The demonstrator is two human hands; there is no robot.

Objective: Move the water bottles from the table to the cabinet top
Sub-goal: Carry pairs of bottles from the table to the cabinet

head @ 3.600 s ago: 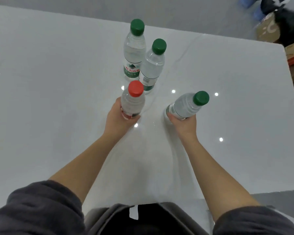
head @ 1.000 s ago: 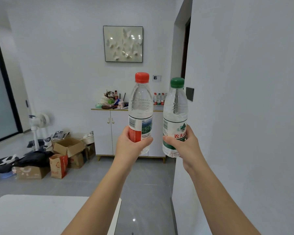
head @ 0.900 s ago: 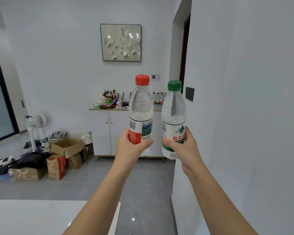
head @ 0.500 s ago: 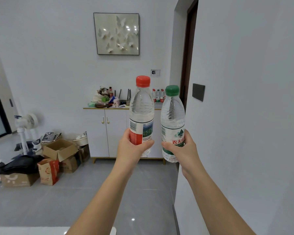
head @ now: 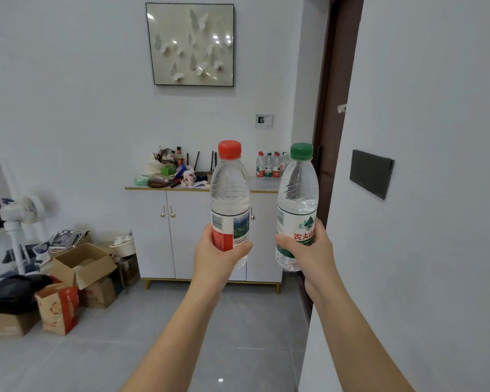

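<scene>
Upright, each bottle — red-capped (head: pixel 229 199), green-capped (head: pixel 297 205) — sits low-clasped in a hand's grip.

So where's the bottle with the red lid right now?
The red-capped bottle is upright in the left hand, mid-frame in the head view, just left of the green-capped bottle held by the right hand, with the white cabinet behind.

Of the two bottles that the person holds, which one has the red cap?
The red-capped bottle in the left hand. Its label is partly red, whereas the green-capped bottle in the right hand has a green label.
</scene>
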